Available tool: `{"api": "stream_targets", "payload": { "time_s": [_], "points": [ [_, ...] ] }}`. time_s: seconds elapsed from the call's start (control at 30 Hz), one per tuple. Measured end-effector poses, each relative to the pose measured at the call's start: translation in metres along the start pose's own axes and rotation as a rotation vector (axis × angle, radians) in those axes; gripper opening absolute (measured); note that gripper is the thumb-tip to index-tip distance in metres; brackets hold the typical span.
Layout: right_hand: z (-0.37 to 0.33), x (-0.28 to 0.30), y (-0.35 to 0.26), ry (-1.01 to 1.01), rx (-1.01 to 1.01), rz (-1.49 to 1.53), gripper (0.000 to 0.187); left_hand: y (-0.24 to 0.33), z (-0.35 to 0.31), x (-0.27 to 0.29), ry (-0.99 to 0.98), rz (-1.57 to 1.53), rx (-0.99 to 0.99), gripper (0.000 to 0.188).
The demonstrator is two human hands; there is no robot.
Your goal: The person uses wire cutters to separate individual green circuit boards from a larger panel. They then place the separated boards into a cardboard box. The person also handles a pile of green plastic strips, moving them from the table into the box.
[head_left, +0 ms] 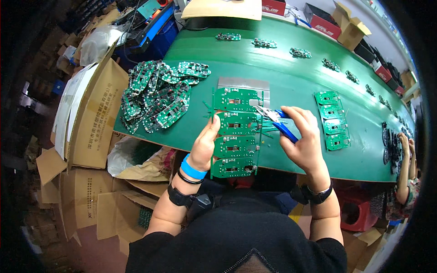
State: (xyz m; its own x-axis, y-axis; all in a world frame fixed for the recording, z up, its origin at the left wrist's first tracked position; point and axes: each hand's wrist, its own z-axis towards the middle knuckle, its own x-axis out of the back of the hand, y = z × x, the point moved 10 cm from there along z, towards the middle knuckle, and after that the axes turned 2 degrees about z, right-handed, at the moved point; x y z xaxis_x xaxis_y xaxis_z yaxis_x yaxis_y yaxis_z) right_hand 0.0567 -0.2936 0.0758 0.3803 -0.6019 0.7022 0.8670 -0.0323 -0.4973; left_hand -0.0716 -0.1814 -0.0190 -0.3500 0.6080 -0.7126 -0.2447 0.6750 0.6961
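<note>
My left hand [205,144] grips the left side of a green circuit board panel [236,144], with several joined boards in a column. Its thumb lies over the edge; the other fingers are hidden beneath. In my right hand [302,140] is a pair of blue-handled cutting pliers [283,123]. The metal jaws reach the panel's right edge near the top board; I cannot tell whether they touch it. Thin green offcuts [269,129] lie on the table beside the panel. Behind the panel a grey metal plate [245,83] rests on the green surface.
A heap of separated circuit boards [157,93] sits at the table's left. Another panel [332,120] lies at right. Single boards [300,53] form a line along the far side of the green table [282,75]. Cardboard boxes [98,120] stand left; a co-worker's hands [405,145] are far right.
</note>
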Motion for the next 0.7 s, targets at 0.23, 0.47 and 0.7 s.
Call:
{"api": "stream_targets", "payload": {
  "time_s": [0.23,0.47,0.7],
  "points": [
    [0.015,-0.012,-0.03,-0.037,0.128,-0.277,0.066,0.012,-0.01,-0.012,0.015,0.122,-0.081,0.044],
    [0.016,-0.013,-0.034,-0.057,0.148,-0.31,0.069,0.007,-0.011,-0.003,0.02,0.17,-0.069,0.043],
    [0.016,-0.01,-0.035,-0.088,0.142,-0.356,0.072,0.009,-0.01,-0.007,0.007,0.25,-0.095,0.045]
  ]
}}
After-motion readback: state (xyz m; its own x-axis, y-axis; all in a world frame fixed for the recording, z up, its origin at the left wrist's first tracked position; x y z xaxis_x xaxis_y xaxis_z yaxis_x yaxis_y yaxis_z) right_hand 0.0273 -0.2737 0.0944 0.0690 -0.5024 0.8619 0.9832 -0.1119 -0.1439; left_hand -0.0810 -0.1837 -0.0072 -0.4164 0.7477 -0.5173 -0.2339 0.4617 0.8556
